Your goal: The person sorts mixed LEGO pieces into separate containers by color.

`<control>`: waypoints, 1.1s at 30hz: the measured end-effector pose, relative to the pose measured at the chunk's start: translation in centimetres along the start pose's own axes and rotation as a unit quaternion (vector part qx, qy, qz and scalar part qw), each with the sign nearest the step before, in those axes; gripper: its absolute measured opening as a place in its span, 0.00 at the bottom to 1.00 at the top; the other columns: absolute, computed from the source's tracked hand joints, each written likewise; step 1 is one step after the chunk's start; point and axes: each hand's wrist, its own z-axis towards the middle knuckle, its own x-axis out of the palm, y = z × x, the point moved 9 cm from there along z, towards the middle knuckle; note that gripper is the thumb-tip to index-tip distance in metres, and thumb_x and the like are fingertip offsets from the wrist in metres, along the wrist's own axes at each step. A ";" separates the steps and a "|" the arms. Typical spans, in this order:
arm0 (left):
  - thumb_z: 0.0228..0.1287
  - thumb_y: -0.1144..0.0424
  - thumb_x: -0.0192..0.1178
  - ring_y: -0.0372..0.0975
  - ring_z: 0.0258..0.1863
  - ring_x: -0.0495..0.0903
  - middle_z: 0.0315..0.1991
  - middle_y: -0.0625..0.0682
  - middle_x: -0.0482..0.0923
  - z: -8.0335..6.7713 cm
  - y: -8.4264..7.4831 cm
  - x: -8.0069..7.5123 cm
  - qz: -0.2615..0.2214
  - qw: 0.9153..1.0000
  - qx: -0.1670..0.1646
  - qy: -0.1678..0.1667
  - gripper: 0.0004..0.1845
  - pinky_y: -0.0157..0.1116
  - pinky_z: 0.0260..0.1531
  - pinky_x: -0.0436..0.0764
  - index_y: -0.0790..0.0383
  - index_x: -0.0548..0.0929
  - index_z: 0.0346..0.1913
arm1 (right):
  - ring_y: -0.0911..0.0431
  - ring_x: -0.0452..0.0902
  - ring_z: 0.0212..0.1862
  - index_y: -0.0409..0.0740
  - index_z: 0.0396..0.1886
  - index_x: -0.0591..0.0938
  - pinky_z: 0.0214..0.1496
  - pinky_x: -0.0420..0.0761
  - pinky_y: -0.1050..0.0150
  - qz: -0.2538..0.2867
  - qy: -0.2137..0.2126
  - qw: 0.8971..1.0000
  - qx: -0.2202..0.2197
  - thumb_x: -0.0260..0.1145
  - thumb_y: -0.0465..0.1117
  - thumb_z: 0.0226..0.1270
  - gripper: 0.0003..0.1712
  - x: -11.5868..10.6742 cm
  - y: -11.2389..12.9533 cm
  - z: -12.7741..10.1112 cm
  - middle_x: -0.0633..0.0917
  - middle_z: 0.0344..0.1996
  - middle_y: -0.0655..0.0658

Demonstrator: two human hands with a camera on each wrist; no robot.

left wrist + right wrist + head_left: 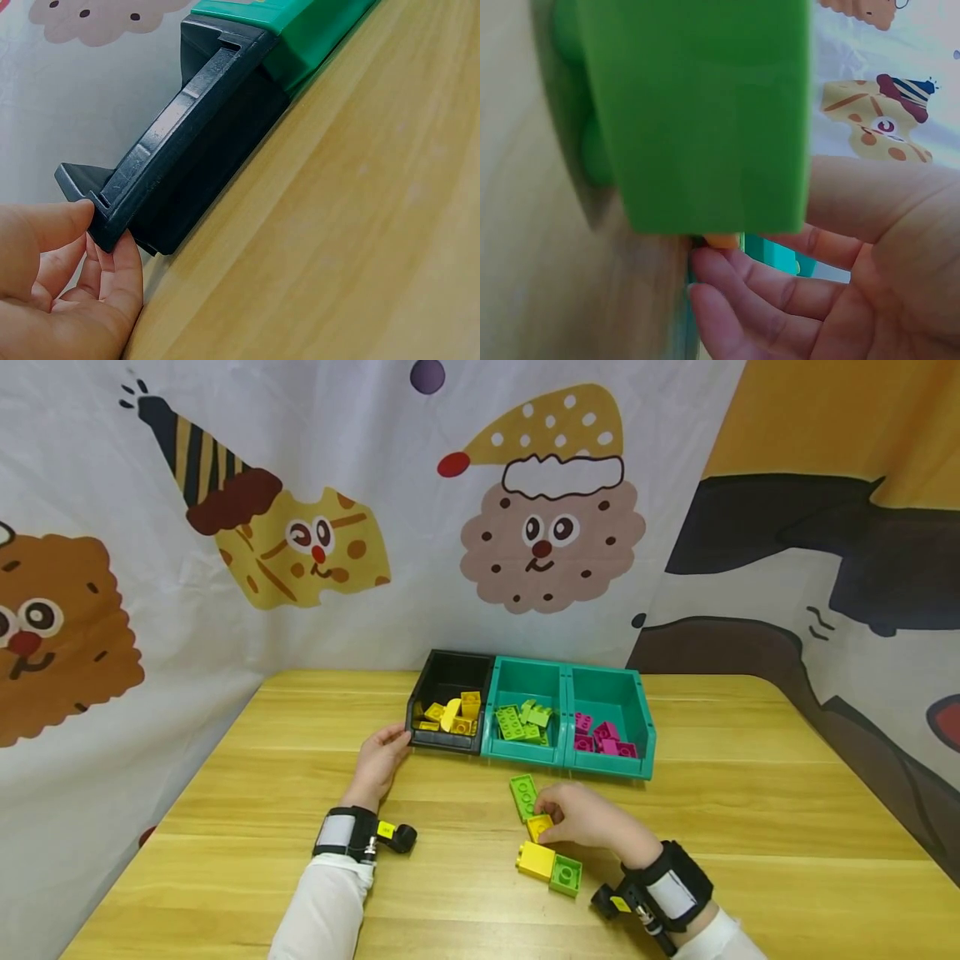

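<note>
My left hand (378,766) pinches the front left corner of the black bin (161,135), thumb above and fingers below the rim. Yellow blocks (450,714) lie in that bin. On the table, my right hand (588,816) pinches a small yellow building block (538,827) between thumb and fingers. A longer green block (523,797) lies just beyond it. Nearer to me, a yellow block (537,860) and a green block (566,875) sit end to end. In the right wrist view, a green block (697,120) looms close and hides most of the pinched piece.
Right of the black bin stand two teal bins in a row; one (525,670) contains light green blocks (523,723), the other (609,687) magenta blocks (604,740). A printed cloth (420,577) hangs behind the wooden table (262,793).
</note>
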 end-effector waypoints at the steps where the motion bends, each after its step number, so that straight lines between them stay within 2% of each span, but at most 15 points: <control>1: 0.68 0.72 0.51 0.28 0.35 0.74 0.42 0.49 0.70 0.0 0.0 0.0 0.000 1.000 0.001 0.001 0.19 0.23 0.39 0.77 0.77 0.70 0.60 | 0.56 0.69 0.30 0.45 0.34 0.81 0.32 0.72 0.64 0.000 0.000 1.000 0.001 0.75 0.40 0.50 0.12 0.0 0.0 0.0 0.77 0.26 0.51; 7: 0.68 0.72 0.51 0.28 0.35 0.74 0.41 0.48 0.70 0.0 -0.2 0.1 -0.001 1.000 0.002 0.003 0.19 0.23 0.39 0.77 0.77 0.69 0.60 | 0.56 0.68 0.31 0.45 0.34 0.80 0.33 0.72 0.63 -0.003 -0.003 1.000 -0.003 0.76 0.38 0.49 0.14 0.0 -0.1 0.1 0.75 0.26 0.51; 19: 0.69 0.71 0.51 0.30 0.37 0.73 0.45 0.52 0.69 0.1 -0.4 0.1 0.007 1.000 -0.003 0.000 0.20 0.23 0.39 0.77 0.76 0.69 0.61 | 0.59 0.69 0.28 0.46 0.28 0.78 0.31 0.73 0.69 0.001 -0.015 0.998 -0.062 0.71 0.32 0.53 0.09 -0.9 0.7 -0.1 0.76 0.24 0.53; 25: 0.69 0.71 0.52 0.31 0.38 0.73 0.45 0.52 0.69 0.0 -0.3 0.0 0.012 1.000 -0.004 -0.001 0.19 0.24 0.40 0.77 0.76 0.70 0.60 | 0.60 0.70 0.29 0.46 0.27 0.79 0.32 0.74 0.69 0.007 -0.027 0.997 -0.072 0.69 0.31 0.55 0.08 -1.7 1.1 -0.3 0.78 0.25 0.54; 29: 0.69 0.71 0.52 0.32 0.38 0.72 0.42 0.51 0.69 -0.1 -0.1 0.0 0.013 1.000 -0.001 0.002 0.19 0.24 0.40 0.77 0.76 0.70 0.60 | 0.61 0.71 0.29 0.45 0.28 0.79 0.31 0.75 0.70 0.003 -0.065 0.995 -0.070 0.71 0.32 0.54 0.07 -2.6 1.4 -0.3 0.80 0.25 0.53; 33: 0.69 0.71 0.52 0.31 0.37 0.73 0.42 0.50 0.69 0.0 0.1 0.0 0.007 1.000 -0.001 0.002 0.19 0.24 0.39 0.77 0.76 0.69 0.60 | 0.61 0.73 0.30 0.44 0.29 0.81 0.31 0.76 0.71 0.006 -0.141 0.989 -0.054 0.72 0.33 0.54 0.07 -4.3 1.7 -0.1 0.81 0.27 0.52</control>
